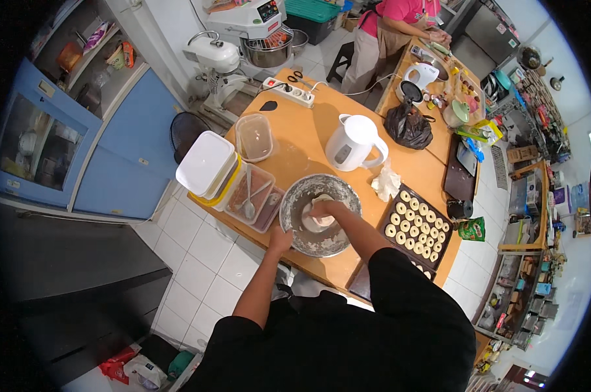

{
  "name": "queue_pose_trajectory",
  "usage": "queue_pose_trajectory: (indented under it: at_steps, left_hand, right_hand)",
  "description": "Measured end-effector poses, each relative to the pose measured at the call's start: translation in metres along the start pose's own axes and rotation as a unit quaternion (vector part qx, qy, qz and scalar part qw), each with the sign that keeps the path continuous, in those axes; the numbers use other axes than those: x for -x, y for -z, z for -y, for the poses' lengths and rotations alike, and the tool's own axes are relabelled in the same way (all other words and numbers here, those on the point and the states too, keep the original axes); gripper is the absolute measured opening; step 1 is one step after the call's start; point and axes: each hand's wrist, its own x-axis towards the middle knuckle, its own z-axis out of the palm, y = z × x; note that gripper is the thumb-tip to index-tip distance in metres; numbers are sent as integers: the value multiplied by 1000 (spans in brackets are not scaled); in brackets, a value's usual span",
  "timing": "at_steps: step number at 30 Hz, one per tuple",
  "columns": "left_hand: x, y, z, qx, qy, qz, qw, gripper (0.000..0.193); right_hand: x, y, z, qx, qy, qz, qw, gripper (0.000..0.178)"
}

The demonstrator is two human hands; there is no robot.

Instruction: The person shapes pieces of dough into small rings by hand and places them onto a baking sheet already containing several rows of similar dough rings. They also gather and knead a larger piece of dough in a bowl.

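Observation:
A large metal mixing bowl (287, 212) stands at the near edge of the wooden table, its inner wall smeared with pale flour or dough. My left hand (281, 240) grips the bowl's near left rim. Inside the bowl, my right hand (326, 209) is closed over a pale, rounded lump that looks like dough (316, 224). The hand covers part of this lump, and its fingertips are hard to make out. Right of the bowl lies a dark baking tray (400, 243) holding rows of small ring-shaped dough pieces. Behind the bowl stands a white electric kettle (355, 140).
Clear plastic tubs (254, 137) and a stack of white-lidded containers (205, 163) are left of the bowl. A crumpled whitish plastic bag (386, 183), a black bag (410, 124) and a power strip (287, 91) lie farther back. Another person (380, 39) works at the far table end.

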Motion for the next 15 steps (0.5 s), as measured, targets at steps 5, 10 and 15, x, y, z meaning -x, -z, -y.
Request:
queue_pose_trajectory:
  at_steps: [5, 10, 15]
  left_hand:
    - [-2, -4, 4, -48, 31, 26, 998, 33]
    - [23, 13, -3, 21, 21, -58, 998, 34]
    - [1, -15, 8, 0, -21, -61, 998, 35]
  right_hand:
    - [-9, -4, 6, -175, -7, -63, 983, 54]
    - [0, -24, 28, -308, 58, -219, 924, 63]
    - [-72, -56, -41, -508, -23, -432, 745, 54]
